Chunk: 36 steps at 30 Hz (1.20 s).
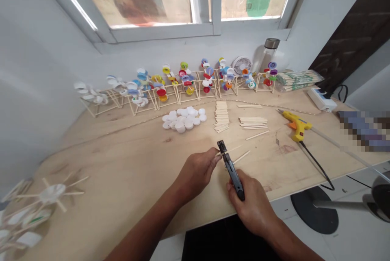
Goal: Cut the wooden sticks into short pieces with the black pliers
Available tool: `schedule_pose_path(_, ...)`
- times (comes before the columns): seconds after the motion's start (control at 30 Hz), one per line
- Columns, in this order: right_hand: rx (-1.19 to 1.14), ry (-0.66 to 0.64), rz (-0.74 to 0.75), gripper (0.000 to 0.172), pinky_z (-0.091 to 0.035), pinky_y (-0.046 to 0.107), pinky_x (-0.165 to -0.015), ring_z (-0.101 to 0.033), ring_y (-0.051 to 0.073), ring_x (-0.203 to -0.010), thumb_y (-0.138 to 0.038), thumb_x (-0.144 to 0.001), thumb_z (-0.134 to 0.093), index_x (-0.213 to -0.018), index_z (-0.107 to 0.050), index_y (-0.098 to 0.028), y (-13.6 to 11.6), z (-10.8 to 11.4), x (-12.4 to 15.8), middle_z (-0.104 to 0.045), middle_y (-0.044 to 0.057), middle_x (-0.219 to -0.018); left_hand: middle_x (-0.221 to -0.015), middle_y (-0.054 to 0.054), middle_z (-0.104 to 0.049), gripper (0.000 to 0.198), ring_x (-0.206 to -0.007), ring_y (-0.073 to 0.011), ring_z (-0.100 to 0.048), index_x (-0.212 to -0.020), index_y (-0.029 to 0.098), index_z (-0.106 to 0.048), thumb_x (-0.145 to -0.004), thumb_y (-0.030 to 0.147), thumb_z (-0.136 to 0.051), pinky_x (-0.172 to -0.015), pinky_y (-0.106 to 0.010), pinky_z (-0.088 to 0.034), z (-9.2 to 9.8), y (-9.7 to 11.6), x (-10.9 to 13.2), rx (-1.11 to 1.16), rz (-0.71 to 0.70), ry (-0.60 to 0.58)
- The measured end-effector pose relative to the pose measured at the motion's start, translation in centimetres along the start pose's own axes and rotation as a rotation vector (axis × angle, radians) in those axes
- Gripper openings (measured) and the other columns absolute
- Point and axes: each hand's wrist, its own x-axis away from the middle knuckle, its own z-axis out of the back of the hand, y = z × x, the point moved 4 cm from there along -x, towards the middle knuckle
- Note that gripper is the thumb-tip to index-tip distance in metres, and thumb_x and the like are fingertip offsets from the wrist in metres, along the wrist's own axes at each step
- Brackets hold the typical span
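My left hand [199,167] pinches a thin wooden stick [234,148] between thumb and fingers. My right hand [251,200] is wrapped around a pair of dark pliers [232,171], seen edge-on. The head of the pliers meets the stick right beside my left fingertips; whether the jaws are closed on it I cannot tell. Another short stick [243,157] lies just right of the pliers. Beyond the hands are a stacked column of short sticks [221,115], a second bundle of sticks [252,122] and a cluster of white bottle caps [184,118].
A yellow glue gun [297,125] lies at the right, its cord over the front edge. Stick-and-cap wheels on stands [161,90] line the wall. A small fan [241,66], a bottle [269,55] and a power strip [321,99] stand behind. Stick wheels [51,194] sit left.
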Motion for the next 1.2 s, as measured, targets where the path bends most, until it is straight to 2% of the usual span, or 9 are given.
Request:
schedule_pose_path(0.23,0.030,0.021,-0.021,0.005,-0.034,0.023,-0.054,-0.052,0.015,-0.057,-0.022,-0.076,-0.046,-0.073,-0.048,-0.019,0.2,-0.3,-0.3,-0.056,0.001,-0.063,-0.060,0.000,-0.053,0.025,-0.053,-0.0114,-0.051,-0.075,0.017,-0.046,-0.089,0.027,-0.028,-0.050,-0.020,-0.035,-0.5,-0.9,-0.2,-0.078,-0.070,0.051)
schedule_pose_path(0.4,0.009,0.032,-0.012,0.007,-0.033,0.022,-0.053,-0.052,0.014,-0.056,-0.023,-0.077,-0.045,-0.073,-0.049,-0.019,0.0,-0.1,-0.1,-0.055,0.000,-0.060,-0.070,-0.003,-0.059,0.021,-0.061,-0.0123,-0.056,-0.091,0.015,-0.053,-0.089,0.023,-0.033,-0.054,-0.021,-0.039,-0.7,-0.5,0.5,-0.290,-0.173,0.226)
schedule_pose_path(0.5,0.001,0.032,-0.002,0.006,-0.033,0.021,-0.052,-0.051,0.014,-0.055,-0.022,-0.076,-0.046,-0.073,-0.050,-0.019,-0.2,0.0,-0.1,-0.055,-0.001,-0.059,-0.065,-0.002,-0.057,0.021,-0.055,-0.0125,-0.053,-0.093,0.014,-0.055,-0.088,0.021,-0.036,-0.050,-0.022,-0.036,-0.9,-0.1,1.1,-0.483,-0.208,0.323)
schedule_pose_path(0.6,0.003,0.021,-0.004,0.005,-0.032,0.022,-0.053,-0.051,0.014,-0.055,-0.022,-0.076,-0.047,-0.074,-0.051,-0.019,-0.3,0.0,0.0,-0.055,-0.001,-0.059,-0.062,-0.002,-0.056,0.021,-0.052,-0.0122,-0.051,-0.093,0.013,-0.056,-0.087,0.020,-0.037,-0.048,-0.023,-0.035,-1.1,-0.1,1.4,-0.543,-0.218,0.358)
schedule_pose_path(0.73,-0.007,-0.009,0.001,0.007,-0.032,0.022,-0.053,-0.051,0.014,-0.057,-0.025,-0.077,-0.047,-0.075,-0.051,-0.019,-0.4,0.1,0.2,-0.055,-0.002,-0.061,-0.066,-0.003,-0.059,0.022,-0.056,-0.0116,-0.055,-0.089,0.014,-0.055,-0.088,0.021,-0.035,-0.051,-0.021,-0.039,-1.2,-0.7,1.3,-0.403,-0.213,0.313)
schedule_pose_path(0.87,-0.033,-0.037,0.020,0.008,-0.033,0.022,-0.054,-0.052,0.014,-0.059,-0.025,-0.078,-0.046,-0.076,-0.051,-0.019,-0.5,0.3,0.2,-0.057,-0.001,-0.064,-0.067,-0.003,-0.059,0.025,-0.059,-0.0114,-0.056,-0.084,0.014,-0.054,-0.089,0.024,-0.031,-0.053,-0.020,-0.040,-0.7,-1.1,0.9,-0.189,-0.162,0.191)
schedule_pose_path(1.0,-0.032,-0.049,0.017,0.007,-0.033,0.022,-0.054,-0.052,0.014,-0.059,-0.024,-0.078,-0.046,-0.077,-0.051,-0.019,-0.5,0.3,0.2,-0.057,-0.001,-0.065,-0.059,0.001,-0.052,0.026,-0.052,-0.0101,-0.050,-0.074,0.016,-0.049,-0.089,0.026,-0.030,-0.051,-0.020,-0.037,-0.2,-1.0,0.5,-0.042,-0.090,0.053)
schedule_pose_path(1.2,-0.028,-0.079,0.015,0.006,-0.034,0.023,-0.057,-0.052,0.015,-0.063,-0.023,-0.077,-0.046,-0.079,-0.050,-0.019,-0.9,0.5,0.0,-0.057,0.000,-0.068,-0.055,0.003,-0.044,0.029,-0.050,-0.0096,-0.044,-0.069,0.017,-0.044,-0.090,0.028,-0.028,-0.051,-0.020,-0.033,0.2,-0.9,0.3,0.110,-0.015,-0.052)
